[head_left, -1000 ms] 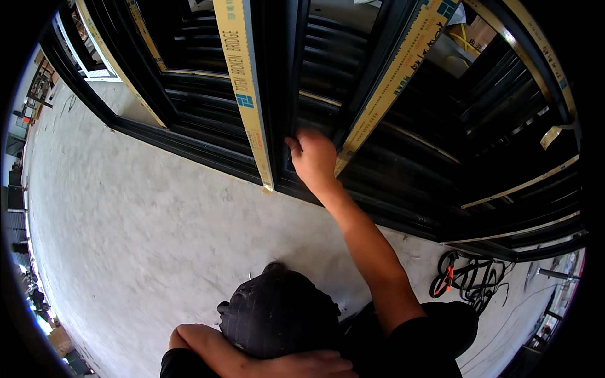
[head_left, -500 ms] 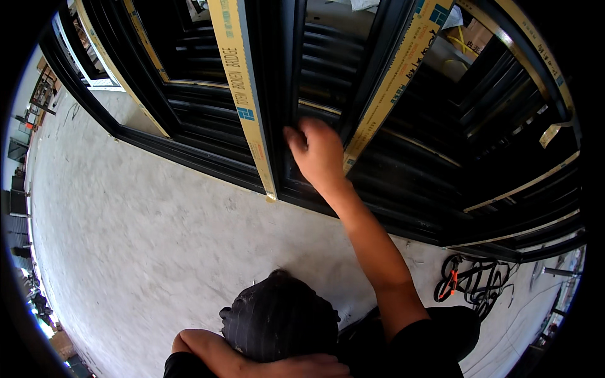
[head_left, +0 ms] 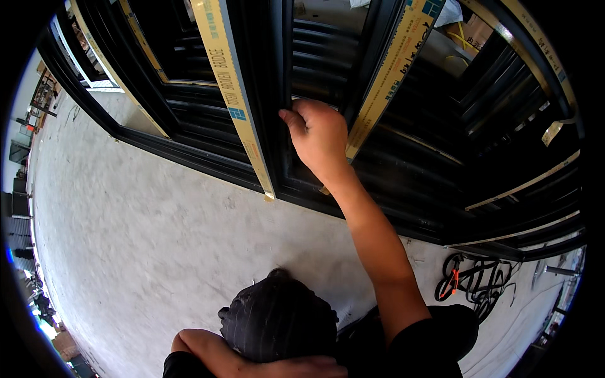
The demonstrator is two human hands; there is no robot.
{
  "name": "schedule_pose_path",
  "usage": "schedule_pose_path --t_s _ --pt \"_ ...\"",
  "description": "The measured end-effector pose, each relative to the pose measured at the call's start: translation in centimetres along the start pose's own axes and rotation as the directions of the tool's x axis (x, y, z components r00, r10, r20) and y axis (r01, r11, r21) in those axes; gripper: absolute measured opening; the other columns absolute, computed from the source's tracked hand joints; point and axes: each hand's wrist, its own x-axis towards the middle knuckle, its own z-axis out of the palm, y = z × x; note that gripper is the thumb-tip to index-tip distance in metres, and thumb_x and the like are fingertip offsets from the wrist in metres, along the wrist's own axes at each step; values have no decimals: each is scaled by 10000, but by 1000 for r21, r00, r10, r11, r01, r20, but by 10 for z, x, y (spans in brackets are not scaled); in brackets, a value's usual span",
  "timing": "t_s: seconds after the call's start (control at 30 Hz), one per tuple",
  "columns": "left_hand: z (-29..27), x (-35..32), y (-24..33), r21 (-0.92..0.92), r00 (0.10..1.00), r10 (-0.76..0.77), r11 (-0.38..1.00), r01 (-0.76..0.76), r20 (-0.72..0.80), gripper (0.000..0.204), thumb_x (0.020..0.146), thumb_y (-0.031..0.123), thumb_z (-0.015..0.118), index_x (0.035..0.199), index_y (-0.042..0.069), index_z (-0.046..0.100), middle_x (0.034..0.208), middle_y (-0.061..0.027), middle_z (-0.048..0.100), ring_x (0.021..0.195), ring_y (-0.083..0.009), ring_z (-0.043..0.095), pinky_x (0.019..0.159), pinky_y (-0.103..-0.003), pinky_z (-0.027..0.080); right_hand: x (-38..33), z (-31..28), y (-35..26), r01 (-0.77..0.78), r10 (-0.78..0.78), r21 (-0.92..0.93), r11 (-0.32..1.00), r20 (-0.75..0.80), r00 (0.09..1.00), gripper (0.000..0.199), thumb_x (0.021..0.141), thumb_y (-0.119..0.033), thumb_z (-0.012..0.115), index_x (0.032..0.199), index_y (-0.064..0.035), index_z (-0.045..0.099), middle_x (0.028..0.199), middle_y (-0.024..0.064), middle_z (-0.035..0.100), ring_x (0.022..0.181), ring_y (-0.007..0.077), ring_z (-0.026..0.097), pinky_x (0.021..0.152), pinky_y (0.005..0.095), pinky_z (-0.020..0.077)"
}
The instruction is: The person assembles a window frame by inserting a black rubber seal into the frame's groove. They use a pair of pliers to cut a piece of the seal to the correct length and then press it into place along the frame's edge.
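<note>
My right hand [head_left: 317,135] reaches forward to a black frame [head_left: 258,94], its fingers curled in at the narrow channel between two uprights with tan protective strips. The thumb points left along the inner edge. Whatever the curled fingers may hold is hidden. On the left upright a tan strip [head_left: 234,104] carries printing; another tan strip [head_left: 381,82] covers the right upright. At the lower edge my left hand [head_left: 305,366] lies flat with fingers stretched out, against my bent knee [head_left: 277,318] in dark striped cloth. The picture's edge cuts off part of that hand.
More black frames [head_left: 523,151] stand to the right. A tangle of black straps with an orange part [head_left: 476,280] lies on the grey concrete floor [head_left: 138,233]. A white frame [head_left: 104,84] is at the far left, and boxes and equipment line the left rim.
My right hand has moved slightly farther up the channel, away from me. A small tan scrap on the bottom rail now shows beside my wrist. My left hand has stayed put.
</note>
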Motion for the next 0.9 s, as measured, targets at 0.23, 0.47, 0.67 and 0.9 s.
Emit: schedule_pose_path --t_s 0.23,0.47,0.67,0.9 --pt "-1 1 -1 -7 1000 2 1000 -2 -7 321 792 176 579 1071 22 621 846 -57 528 804 -196 553 706 -307 444 20 -10 -7 -13 17 195 981 -18 1000 168 843 -143 751 822 10 685 679 107 638 583 178 600 553 298 452" --pt "-3 1 -2 -6 1000 -15 1000 14 -19 307 796 183 581 1053 20 621 837 -52 525 799 -196 553 704 -308 445 35 -19 -7 -192 122 391 900 198 973 311 892 -270 726 742 -3 674 586 46 565 535 144 508 536 296 415" --pt "-4 4 -9 -47 999 -34 998 34 -17 292 782 175 582 1032 28 623 830 -46 525 785 -192 552 700 -301 451 45 -20 -22 134 -122 120 984 -100 987 410 929 -308 685 662 -6 608 515 56 477 481 156 431 488 304 345" --pt "-6 10 -15 66 998 -55 996 57 -44 296 786 173 580 1044 34 620 833 -48 533 788 -189 559 698 -298 458 6 6 2 60 -56 80 995 -52 997 309 913 -254 665 690 -42 634 620 116 590 543 286 574 499 389 437"
